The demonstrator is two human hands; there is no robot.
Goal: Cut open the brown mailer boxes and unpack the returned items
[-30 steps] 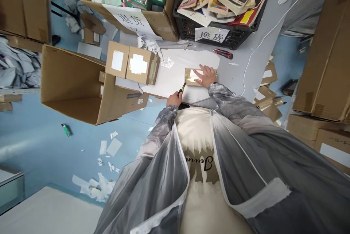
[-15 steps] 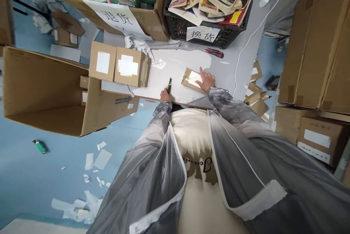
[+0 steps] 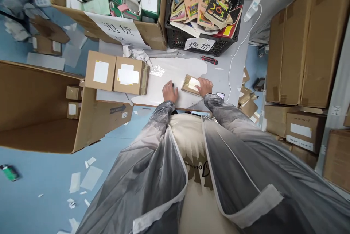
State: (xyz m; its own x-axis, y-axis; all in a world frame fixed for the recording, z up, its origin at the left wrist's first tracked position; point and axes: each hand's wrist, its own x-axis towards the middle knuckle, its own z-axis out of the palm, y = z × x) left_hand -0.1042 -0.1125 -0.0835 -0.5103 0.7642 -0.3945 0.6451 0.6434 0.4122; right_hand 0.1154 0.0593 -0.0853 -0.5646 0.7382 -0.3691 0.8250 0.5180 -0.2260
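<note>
Near the front edge of the table, my left hand [image 3: 170, 92] is closed over a utility knife [image 3: 172, 85]. Only a small dark bit of the knife shows between the fingers. To its right lies a small flat cardboard box [image 3: 188, 85] with brown tape and a white label. My right hand [image 3: 205, 87] grips the right end of that box, fingers over its top and label. The box rests on the white table top [image 3: 175, 69], apart from my left hand.
Two labelled cartons [image 3: 101, 71] stand left, beside a large open carton [image 3: 41, 117]. Behind are a box of green-and-white packages [image 3: 153, 31] and a black crate of books [image 3: 175, 40]. A red-black cutter [image 3: 209, 60] and a phone [image 3: 220, 96] lie right. Tall cartons [image 3: 295, 51] are stacked at right.
My left hand has turned and moved slightly forward, so the yellow-black knife is now mostly hidden. My right hand stays on the small box. The camera view has shifted, showing the phone more fully.
</note>
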